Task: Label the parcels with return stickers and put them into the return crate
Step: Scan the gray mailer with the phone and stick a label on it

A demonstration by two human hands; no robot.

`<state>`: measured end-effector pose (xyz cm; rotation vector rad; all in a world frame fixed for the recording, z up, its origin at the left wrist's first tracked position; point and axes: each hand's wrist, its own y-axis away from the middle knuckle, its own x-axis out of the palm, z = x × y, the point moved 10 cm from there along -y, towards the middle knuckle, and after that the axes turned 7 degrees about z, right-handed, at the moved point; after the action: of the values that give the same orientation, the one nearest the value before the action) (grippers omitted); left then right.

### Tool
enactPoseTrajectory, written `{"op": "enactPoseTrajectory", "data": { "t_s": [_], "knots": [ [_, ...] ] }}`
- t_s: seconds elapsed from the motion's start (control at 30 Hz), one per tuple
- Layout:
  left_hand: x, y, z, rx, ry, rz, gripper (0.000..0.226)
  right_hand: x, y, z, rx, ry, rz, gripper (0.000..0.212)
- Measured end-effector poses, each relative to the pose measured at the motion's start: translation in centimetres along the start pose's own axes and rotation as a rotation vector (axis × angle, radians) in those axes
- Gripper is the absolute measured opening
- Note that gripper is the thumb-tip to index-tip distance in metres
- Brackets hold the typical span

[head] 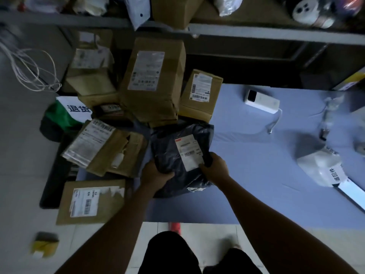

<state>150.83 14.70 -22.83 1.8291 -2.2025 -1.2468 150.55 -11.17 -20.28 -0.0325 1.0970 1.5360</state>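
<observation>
**Surroundings**
- Tabletop (256, 175): blue cover, and the parcels are crowded on its left part.
- Large box (154, 80): stands just beyond the bag and carries a long label. It closes off the far side.
- Small box (201, 93): labelled, leaning against the large box's right side, and touches the bag's far edge.
- Open box (110, 149): just left of the bag, flaps loose, with a label in a clear sleeve on top.
- Flat box (92, 200): near left, label up, overhanging the tabletop edge.
- Green crate (59, 117): far left, beyond the open box and half hidden by it. It has a white sign (77, 107) with printed characters.
- Power bank (261, 101): white, far right of the boxes, with a cable (275, 123) trailing toward the near side.
- White bundle (322, 169): at the right and printed with characters. It is well apart from the bag.
- Tape roll (44, 244): on the floor at near left, blurred.
- Shelf (256, 34): runs across the far side and is loaded with goods.

**Task item**
- Bag (167, 153): a dark mailer on the left of the tabletop, hemmed in by boxes on the far and left sides. A white label (189, 153) faces up. Whether the bag is lifted cannot be told.

**Hands**
- Left hand (156, 175): grips the bag's near-left edge with the thumb on top.
- Right hand (214, 169): grips the bag's right edge with the thumb at the label's near corner.
- Both forearms reach in from the near edge.
</observation>
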Motion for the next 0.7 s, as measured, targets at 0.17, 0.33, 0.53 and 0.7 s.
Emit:
{"op": "enactPoseTrajectory", "data": {
  "t_s": [0.17,0.33,0.53,0.7],
  "knots": [
    [3.8,2.1,-1.8,0.042,0.035,0.015,0.089,-2.9,0.4,-3.5,-0.050,0.081,0.098,0.049],
    [10.4,6.2,-6.2,0.102,0.034,0.026,0.070,-7.9,2.6,-10.2,-0.085,0.099,0.113,0.053],
    [20.5,11.6,-11.2,0.171,-0.010,-0.015,0.063,-16.1,5.7,-20.2,-0.104,0.053,0.102,0.052],
    [27.9,15.1,-13.5,0.197,0.003,0.023,0.056,-21.0,8.0,-26.8,-0.069,0.040,0.065,0.056]
  ]
}}
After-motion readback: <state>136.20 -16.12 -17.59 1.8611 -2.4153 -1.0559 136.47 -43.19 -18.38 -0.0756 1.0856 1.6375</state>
